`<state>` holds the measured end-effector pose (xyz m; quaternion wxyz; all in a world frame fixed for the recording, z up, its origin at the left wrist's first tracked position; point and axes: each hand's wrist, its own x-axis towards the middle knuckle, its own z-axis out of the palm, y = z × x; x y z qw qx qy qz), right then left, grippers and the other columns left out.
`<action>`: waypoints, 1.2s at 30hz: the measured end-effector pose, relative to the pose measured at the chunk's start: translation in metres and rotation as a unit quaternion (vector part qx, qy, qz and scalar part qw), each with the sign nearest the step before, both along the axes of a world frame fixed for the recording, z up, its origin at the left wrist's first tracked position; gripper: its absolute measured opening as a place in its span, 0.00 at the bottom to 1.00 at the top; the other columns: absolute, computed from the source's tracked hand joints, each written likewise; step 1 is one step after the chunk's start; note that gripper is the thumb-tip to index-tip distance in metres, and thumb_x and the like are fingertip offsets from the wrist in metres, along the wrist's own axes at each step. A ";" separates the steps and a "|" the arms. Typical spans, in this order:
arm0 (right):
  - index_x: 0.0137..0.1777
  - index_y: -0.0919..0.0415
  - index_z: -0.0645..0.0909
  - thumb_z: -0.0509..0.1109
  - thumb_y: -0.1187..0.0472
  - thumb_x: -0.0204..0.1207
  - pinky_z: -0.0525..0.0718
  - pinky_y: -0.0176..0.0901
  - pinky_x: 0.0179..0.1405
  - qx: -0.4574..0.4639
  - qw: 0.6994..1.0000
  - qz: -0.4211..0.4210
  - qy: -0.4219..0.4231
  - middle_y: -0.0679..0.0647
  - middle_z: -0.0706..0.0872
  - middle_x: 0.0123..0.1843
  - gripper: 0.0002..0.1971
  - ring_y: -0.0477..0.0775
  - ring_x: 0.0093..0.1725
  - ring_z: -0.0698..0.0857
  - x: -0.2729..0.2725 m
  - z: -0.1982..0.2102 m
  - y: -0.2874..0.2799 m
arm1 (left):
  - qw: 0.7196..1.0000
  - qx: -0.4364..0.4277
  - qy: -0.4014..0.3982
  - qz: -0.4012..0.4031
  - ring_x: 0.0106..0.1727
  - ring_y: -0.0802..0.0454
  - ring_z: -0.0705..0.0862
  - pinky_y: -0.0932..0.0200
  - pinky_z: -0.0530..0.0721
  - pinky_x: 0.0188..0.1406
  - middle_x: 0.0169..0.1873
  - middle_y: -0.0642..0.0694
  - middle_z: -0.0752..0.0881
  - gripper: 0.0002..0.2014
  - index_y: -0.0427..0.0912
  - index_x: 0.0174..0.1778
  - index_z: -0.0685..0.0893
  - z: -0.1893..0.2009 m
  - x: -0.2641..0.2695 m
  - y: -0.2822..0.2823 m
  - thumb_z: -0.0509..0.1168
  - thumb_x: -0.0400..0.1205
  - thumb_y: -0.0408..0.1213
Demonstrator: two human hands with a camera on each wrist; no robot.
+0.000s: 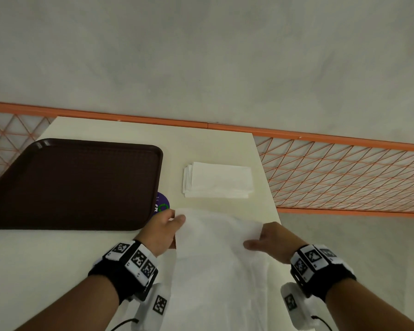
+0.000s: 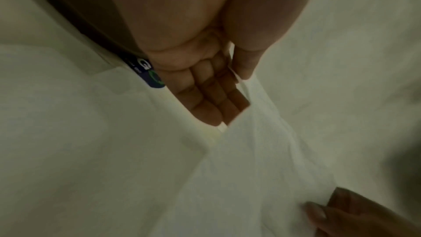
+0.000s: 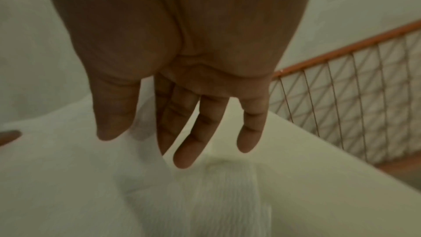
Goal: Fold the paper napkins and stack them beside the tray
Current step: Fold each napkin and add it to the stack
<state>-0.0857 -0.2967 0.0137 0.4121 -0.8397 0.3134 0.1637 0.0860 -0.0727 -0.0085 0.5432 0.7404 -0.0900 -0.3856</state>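
Grip, left hand: left hand (image 1: 164,229) pinches the far left corner of an open napkin (image 1: 215,266), thumb on top and fingers (image 2: 205,96) beneath, as the left wrist view shows.
Grip, right hand: right hand (image 1: 270,241) holds the far right corner, thumb over the sheet; in the right wrist view the fingers (image 3: 189,143) hang nearly straight beside the paper, so the hold looks light.
Why held so: a corner in each hand keeps the limp sheet spread and taut, probably so the far edge can be brought over to meet the near edge squarely.
Napkin position: lifted at its far edge over the near part of the table (image 1: 213,144), draping toward the person.
Stack: folded napkins (image 1: 218,180) lie flat on the table, just right of the tray (image 1: 76,182) and apart from it, edges slightly uneven.
Tray: dark and bare, on the left side of the table.
Around: a purple round sticker (image 1: 162,203) peeks out by the tray's near right corner; an orange mesh railing (image 1: 344,173) runs behind.
In the way: nothing lies between the held napkin and the stack; the table's right edge is close to the stack, leaving little margin there.
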 end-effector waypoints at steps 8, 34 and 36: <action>0.48 0.62 0.84 0.70 0.51 0.78 0.88 0.55 0.45 0.113 0.973 -0.196 -0.049 0.59 0.87 0.43 0.12 0.59 0.40 0.85 0.000 -0.054 0.022 | 0.985 0.060 0.139 0.080 0.50 0.36 0.87 0.40 0.88 0.49 0.48 0.34 0.87 0.11 0.43 0.53 0.81 -0.022 -0.010 0.009 0.63 0.84 0.46; 0.70 0.53 0.73 0.68 0.63 0.79 0.90 0.58 0.47 0.133 0.936 -0.312 -0.095 0.60 0.89 0.50 0.19 0.60 0.47 0.87 -0.005 -0.039 0.025 | 0.991 0.064 0.061 0.100 0.49 0.38 0.88 0.43 0.87 0.51 0.48 0.38 0.88 0.12 0.43 0.57 0.82 -0.030 -0.011 0.004 0.69 0.79 0.31; 0.70 0.50 0.74 0.69 0.60 0.79 0.89 0.61 0.51 0.136 0.932 -0.322 -0.096 0.60 0.88 0.53 0.20 0.60 0.52 0.87 -0.004 -0.038 0.024 | 0.992 0.049 0.056 0.100 0.48 0.40 0.88 0.44 0.87 0.51 0.48 0.39 0.88 0.13 0.47 0.58 0.81 -0.026 -0.009 0.006 0.68 0.79 0.32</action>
